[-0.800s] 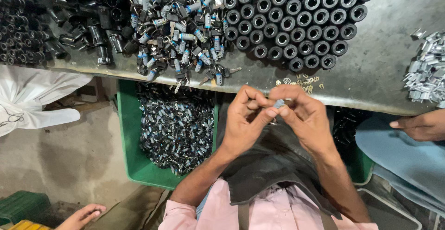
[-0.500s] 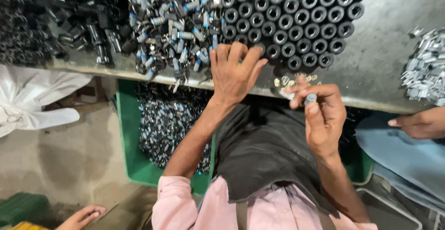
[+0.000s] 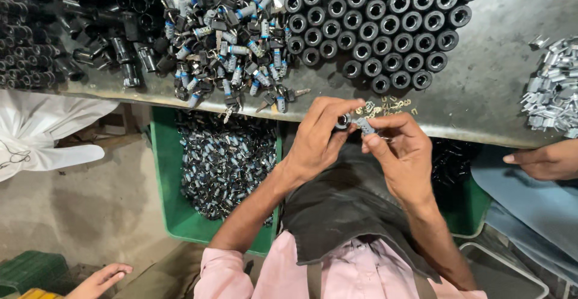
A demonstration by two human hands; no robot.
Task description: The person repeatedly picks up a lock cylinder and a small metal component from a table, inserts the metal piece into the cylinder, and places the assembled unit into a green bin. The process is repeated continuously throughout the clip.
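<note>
Grey metal tabletop [image 3: 481, 103] carrying upright black cylinders [image 3: 379, 25] in rows; a loose heap of black-and-blue lock parts [image 3: 229, 40]; silver clips [image 3: 554, 85] at right; green crate [image 3: 174, 214] of parts below; white cloth [image 3: 42, 130] at left.

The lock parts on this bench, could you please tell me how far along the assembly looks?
Done: a green crate below the bench holds many assembled pieces. In hand: the left hand holds a black barrel while the right hand brings a small metal part to it. Left: rows of black barrels and a loose pile wait.
</note>
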